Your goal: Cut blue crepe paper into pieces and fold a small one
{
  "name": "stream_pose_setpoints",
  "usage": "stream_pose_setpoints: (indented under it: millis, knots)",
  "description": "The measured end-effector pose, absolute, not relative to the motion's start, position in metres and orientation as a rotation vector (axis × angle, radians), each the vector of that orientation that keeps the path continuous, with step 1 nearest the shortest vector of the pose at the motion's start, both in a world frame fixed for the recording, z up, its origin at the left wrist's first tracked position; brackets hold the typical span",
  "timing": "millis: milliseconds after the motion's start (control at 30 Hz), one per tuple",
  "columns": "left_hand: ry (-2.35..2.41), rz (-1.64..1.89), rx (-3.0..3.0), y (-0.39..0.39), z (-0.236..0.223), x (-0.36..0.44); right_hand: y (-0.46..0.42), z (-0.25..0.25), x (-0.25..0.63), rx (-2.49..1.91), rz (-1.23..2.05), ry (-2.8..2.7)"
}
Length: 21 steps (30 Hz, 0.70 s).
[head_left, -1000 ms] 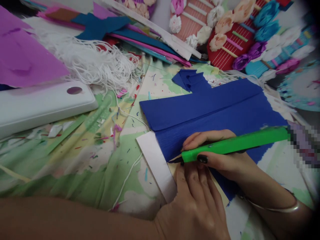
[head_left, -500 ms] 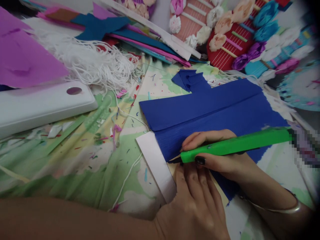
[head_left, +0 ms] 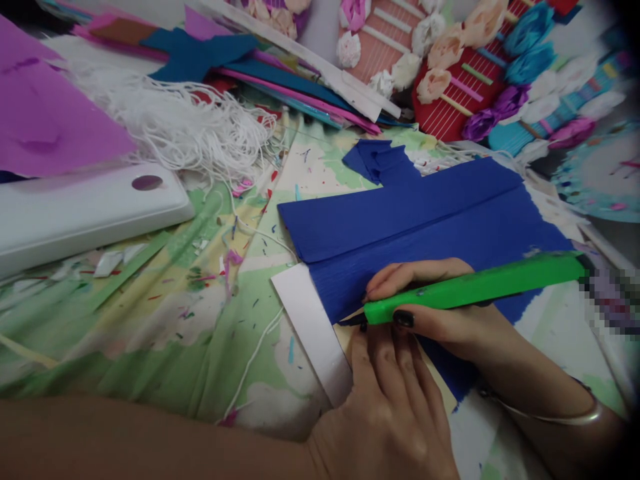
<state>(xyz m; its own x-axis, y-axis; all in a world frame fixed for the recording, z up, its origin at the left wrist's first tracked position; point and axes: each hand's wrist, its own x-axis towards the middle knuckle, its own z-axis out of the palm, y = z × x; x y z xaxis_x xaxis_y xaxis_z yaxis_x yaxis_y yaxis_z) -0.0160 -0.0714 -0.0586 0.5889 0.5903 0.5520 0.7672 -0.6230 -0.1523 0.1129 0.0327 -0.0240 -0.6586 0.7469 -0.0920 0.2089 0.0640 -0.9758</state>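
Observation:
My right hand (head_left: 440, 323) is closed around a green utility knife (head_left: 480, 283), its dark pointed tip low at the left. That tip meets the border between the blue crepe paper (head_left: 380, 247) and a cream card (head_left: 445, 380). My left hand (head_left: 385, 407) lies flat with fingers stretched over the cream card, just below the knife; its fingertips are near the blade. A white strip (head_left: 310, 327) sticks out at the left, by the left thumb side. The blue paper lies folded, with a crease along it and a ragged right edge.
White string (head_left: 210, 127) lies in a heap at the upper left, beside purple paper (head_left: 55, 107) and a white plastic case (head_left: 90, 213). Paper scraps litter the patterned tablecloth (head_left: 200, 347). Decorated pieces with paper flowers (head_left: 445, 50) stand at the back right.
The knife and my right hand have shifted very slightly to the right. My left hand and the blue crepe paper stay in place.

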Motion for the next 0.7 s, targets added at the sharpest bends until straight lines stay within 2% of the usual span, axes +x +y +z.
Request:
stream_pose_setpoints:
  millis: [700]
  knots:
    - [-1.087,-0.684,-2.424,-0.0718,-0.0605,-0.0153,0.0342,-0.0265,0.1161,-0.926,1.633,-1.906]
